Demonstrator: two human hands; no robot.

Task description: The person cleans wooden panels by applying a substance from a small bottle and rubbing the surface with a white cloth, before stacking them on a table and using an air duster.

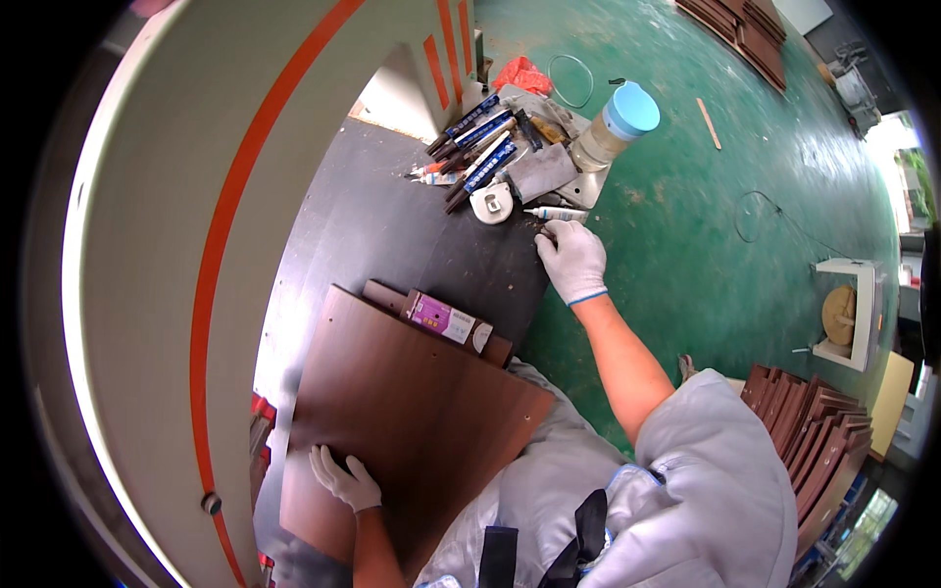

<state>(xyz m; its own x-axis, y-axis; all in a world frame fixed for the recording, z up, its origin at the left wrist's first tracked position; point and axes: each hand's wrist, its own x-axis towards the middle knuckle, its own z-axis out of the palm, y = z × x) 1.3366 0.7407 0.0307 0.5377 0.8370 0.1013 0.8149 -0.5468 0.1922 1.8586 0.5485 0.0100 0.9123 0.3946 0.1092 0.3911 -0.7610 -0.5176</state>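
Nearest the camera, the person's left hand (343, 480), in a white glove, lay flat with fingers spread on a large brown wood-grain panel (412, 412) that rested tilted across the lap and the near edge of a dark grey worktable (392, 225); the hand pressed on the board without gripping anything. Just beyond the panel's far edge lay a narrower brown strip with a small purple and white box (441, 318) on top of it. Farther along the table's right edge, the gloved right hand (571, 260) reached out with its fingers curled down near a small dark item on the surface; whether it had hold of that item could not be told. Just past that hand lay a white tube (559, 213), a white tape measure (492, 202) and a loose bundle of dark blue-labelled sticks (475, 147), with a clear jar capped by a pale blue lid (616, 125) standing at the far right corner. To the left rose a big cream machine housing with orange stripes (225, 206). The floor (706, 216) was green and scuffed, with a stack of brown panels (814, 421) near on the right, a white stand (848, 314) beyond it, and more brown boards (740, 29) far away.
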